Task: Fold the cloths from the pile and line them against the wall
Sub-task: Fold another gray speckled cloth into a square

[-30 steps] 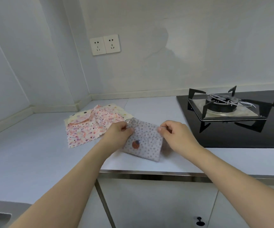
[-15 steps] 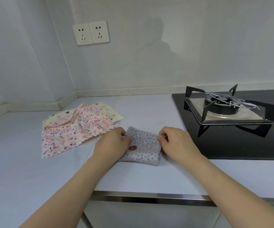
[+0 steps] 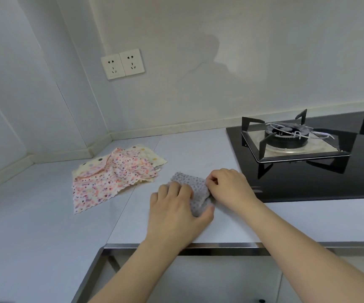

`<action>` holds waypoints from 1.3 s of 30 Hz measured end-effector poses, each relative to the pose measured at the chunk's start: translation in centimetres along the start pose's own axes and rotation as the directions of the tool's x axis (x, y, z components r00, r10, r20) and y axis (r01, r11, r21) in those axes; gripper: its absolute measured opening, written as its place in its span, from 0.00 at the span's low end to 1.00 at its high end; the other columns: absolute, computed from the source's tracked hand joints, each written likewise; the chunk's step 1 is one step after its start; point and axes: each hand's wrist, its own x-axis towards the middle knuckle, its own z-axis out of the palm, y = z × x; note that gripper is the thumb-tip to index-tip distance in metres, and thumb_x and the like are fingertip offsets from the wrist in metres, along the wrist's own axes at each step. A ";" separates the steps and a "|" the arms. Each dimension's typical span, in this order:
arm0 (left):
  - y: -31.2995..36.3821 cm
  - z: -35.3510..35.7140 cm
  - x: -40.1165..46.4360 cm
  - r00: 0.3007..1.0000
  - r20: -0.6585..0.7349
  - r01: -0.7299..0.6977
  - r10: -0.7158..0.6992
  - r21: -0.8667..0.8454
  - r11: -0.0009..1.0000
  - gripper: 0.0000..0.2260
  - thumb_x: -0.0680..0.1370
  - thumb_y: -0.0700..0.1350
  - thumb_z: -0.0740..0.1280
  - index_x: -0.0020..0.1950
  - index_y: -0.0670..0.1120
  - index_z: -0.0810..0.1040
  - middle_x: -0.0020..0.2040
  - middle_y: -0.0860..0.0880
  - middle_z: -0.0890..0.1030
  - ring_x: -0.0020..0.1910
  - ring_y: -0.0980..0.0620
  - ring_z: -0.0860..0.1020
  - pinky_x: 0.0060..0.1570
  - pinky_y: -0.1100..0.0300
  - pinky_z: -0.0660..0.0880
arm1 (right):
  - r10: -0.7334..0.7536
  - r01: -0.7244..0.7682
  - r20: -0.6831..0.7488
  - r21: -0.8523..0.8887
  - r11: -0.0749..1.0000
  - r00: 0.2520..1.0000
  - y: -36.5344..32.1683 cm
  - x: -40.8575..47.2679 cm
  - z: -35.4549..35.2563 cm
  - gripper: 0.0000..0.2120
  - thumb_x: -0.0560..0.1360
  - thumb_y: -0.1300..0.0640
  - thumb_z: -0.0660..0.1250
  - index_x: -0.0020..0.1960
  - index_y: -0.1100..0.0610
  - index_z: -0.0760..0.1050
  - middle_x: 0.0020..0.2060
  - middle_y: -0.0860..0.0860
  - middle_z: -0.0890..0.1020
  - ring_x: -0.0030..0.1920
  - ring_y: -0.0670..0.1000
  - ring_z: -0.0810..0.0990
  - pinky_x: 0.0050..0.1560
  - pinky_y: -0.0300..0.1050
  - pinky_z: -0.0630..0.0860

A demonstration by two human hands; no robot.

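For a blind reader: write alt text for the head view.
Both hands fold a small grey dotted cloth on a pale countertop: left hand grips it, right hand pinches its edge. Two unfolded cloths, pink speckled cloth over cream dotted cloth, lie left; gas hob right.

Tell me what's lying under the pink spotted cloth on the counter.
A cream cloth with large dots lies under the pink spotted cloth, showing along its far and left edges. Anything more beneath the pink cloth is covered.
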 end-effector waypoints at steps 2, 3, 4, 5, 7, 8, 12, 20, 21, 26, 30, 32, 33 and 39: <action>0.0 0.3 0.0 0.999 -0.019 0.038 -0.037 0.083 0.996 0.20 0.67 0.65 0.60 0.42 0.49 0.76 0.40 0.51 0.75 0.42 0.45 0.72 0.42 0.51 0.68 | -0.025 0.024 0.020 0.002 1.000 1.000 -0.1 -0.3 -0.1 0.10 0.78 0.48 0.59 0.49 0.48 0.79 0.48 0.47 0.81 0.52 0.55 0.75 0.55 0.50 0.69; -0.1 0.4 0.1 0.998 -0.027 0.058 -0.055 0.121 0.991 0.19 0.67 0.62 0.61 0.41 0.47 0.77 0.40 0.50 0.76 0.41 0.44 0.72 0.42 0.51 0.68 | -0.031 0.031 0.029 0.002 1.000 0.999 -0.1 -0.4 -0.2 0.10 0.78 0.48 0.59 0.49 0.48 0.79 0.48 0.48 0.81 0.53 0.55 0.75 0.55 0.50 0.68; -0.3 0.5 0.1 0.997 -0.027 0.074 -0.071 0.158 0.985 0.17 0.66 0.59 0.61 0.41 0.47 0.77 0.39 0.49 0.76 0.40 0.43 0.72 0.41 0.51 0.68 | -0.035 0.035 0.035 0.002 0.999 0.999 -0.1 -0.4 -0.2 0.10 0.78 0.48 0.59 0.50 0.48 0.79 0.49 0.48 0.80 0.53 0.55 0.74 0.56 0.50 0.67; -0.4 0.6 0.0 0.996 -0.023 0.089 -0.086 0.187 0.978 0.15 0.65 0.56 0.62 0.40 0.46 0.76 0.39 0.48 0.76 0.39 0.43 0.72 0.40 0.51 0.67 | -0.039 0.039 0.038 0.001 0.999 0.999 -0.1 -0.4 -0.2 0.10 0.78 0.48 0.59 0.50 0.48 0.78 0.49 0.48 0.80 0.53 0.55 0.74 0.56 0.51 0.66; -0.3 0.5 0.0 0.995 0.000 0.094 -0.096 0.208 0.974 0.12 0.64 0.52 0.63 0.40 0.45 0.75 0.38 0.46 0.77 0.39 0.43 0.72 0.40 0.51 0.66 | -0.045 0.045 0.041 -0.005 0.999 0.998 -0.1 -0.4 -0.2 0.09 0.79 0.49 0.59 0.51 0.48 0.77 0.49 0.47 0.79 0.54 0.55 0.74 0.55 0.50 0.65; 0.0 0.1 0.0 0.992 0.057 0.098 -0.112 0.203 0.974 0.12 0.65 0.51 0.61 0.41 0.45 0.75 0.40 0.46 0.78 0.40 0.42 0.73 0.41 0.50 0.67 | -0.041 0.042 0.046 -0.015 0.999 0.998 -0.2 -0.5 -0.1 0.09 0.79 0.49 0.58 0.52 0.48 0.76 0.50 0.47 0.79 0.54 0.55 0.73 0.54 0.50 0.64; 0.5 -0.1 0.0 0.965 0.190 0.152 -0.183 0.164 0.975 0.16 0.70 0.51 0.54 0.49 0.43 0.74 0.49 0.45 0.76 0.49 0.42 0.74 0.45 0.50 0.70 | -0.012 0.018 0.037 -0.174 0.985 0.999 -0.5 -0.8 0.2 0.11 0.81 0.51 0.51 0.57 0.48 0.70 0.54 0.50 0.75 0.56 0.56 0.70 0.53 0.51 0.61; -0.2 -0.8 -0.1 0.835 0.505 0.225 -0.216 0.045 0.973 0.35 0.71 0.60 0.42 0.77 0.49 0.52 0.76 0.46 0.54 0.72 0.40 0.53 0.69 0.46 0.52 | -0.009 0.007 -0.006 -0.233 0.972 1.000 -0.6 -1.1 0.5 0.12 0.82 0.51 0.51 0.58 0.51 0.70 0.55 0.51 0.75 0.56 0.57 0.70 0.54 0.52 0.62; -0.5 -1.0 -0.2 0.836 0.515 0.197 -0.188 0.038 0.980 0.32 0.74 0.61 0.45 0.76 0.52 0.54 0.77 0.47 0.53 0.72 0.40 0.52 0.69 0.45 0.51 | 0.001 -0.004 -0.015 -0.231 0.973 1.000 -0.5 -1.1 0.5 0.12 0.82 0.51 0.52 0.58 0.51 0.71 0.55 0.51 0.76 0.57 0.57 0.70 0.54 0.51 0.62; -1.5 -0.9 0.3 0.884 0.422 0.204 -0.200 0.037 0.978 0.19 0.81 0.56 0.51 0.73 0.58 0.60 0.74 0.49 0.59 0.68 0.41 0.59 0.65 0.46 0.56 | 0.058 -0.081 -0.100 -0.243 0.967 0.993 -0.6 -1.2 0.6 0.20 0.79 0.43 0.53 0.58 0.57 0.73 0.56 0.54 0.75 0.57 0.57 0.70 0.57 0.52 0.65; -1.5 -0.6 0.4 0.827 0.515 0.260 -0.225 0.004 0.966 0.34 0.75 0.70 0.53 0.77 0.57 0.54 0.75 0.51 0.55 0.73 0.45 0.52 0.69 0.49 0.49 | 0.047 -0.050 -0.020 -0.260 0.964 0.999 -0.8 -1.2 0.3 0.26 0.77 0.37 0.52 0.56 0.57 0.75 0.54 0.54 0.74 0.58 0.57 0.70 0.58 0.54 0.65; -2.0 -1.2 0.6 0.797 0.574 0.230 -0.189 0.001 0.973 0.40 0.71 0.74 0.55 0.78 0.58 0.51 0.76 0.53 0.52 0.74 0.45 0.49 0.70 0.48 0.48 | 0.001 0.007 0.038 -0.220 0.975 0.999 -0.8 -1.2 0.1 0.23 0.77 0.38 0.53 0.51 0.55 0.75 0.52 0.53 0.74 0.56 0.56 0.71 0.57 0.52 0.66; -2.5 -1.5 0.9 0.784 0.597 0.223 -0.172 -0.012 0.975 0.40 0.70 0.75 0.56 0.78 0.59 0.52 0.76 0.53 0.52 0.74 0.45 0.50 0.71 0.48 0.48 | -0.032 0.041 0.052 -0.184 0.982 0.998 -0.7 -1.2 0.0 0.19 0.78 0.39 0.54 0.48 0.54 0.73 0.50 0.52 0.74 0.55 0.55 0.72 0.55 0.51 0.66; -5.7 -1.3 3.5 0.829 0.437 0.548 -0.349 -0.513 0.660 0.29 0.65 0.72 0.56 0.60 0.61 0.72 0.66 0.52 0.71 0.66 0.47 0.66 0.69 0.43 0.60 | -0.058 0.074 -0.050 0.468 0.881 0.997 0.1 -1.3 -0.6 0.05 0.78 0.50 0.64 0.46 0.48 0.69 0.39 0.46 0.78 0.41 0.51 0.77 0.42 0.49 0.74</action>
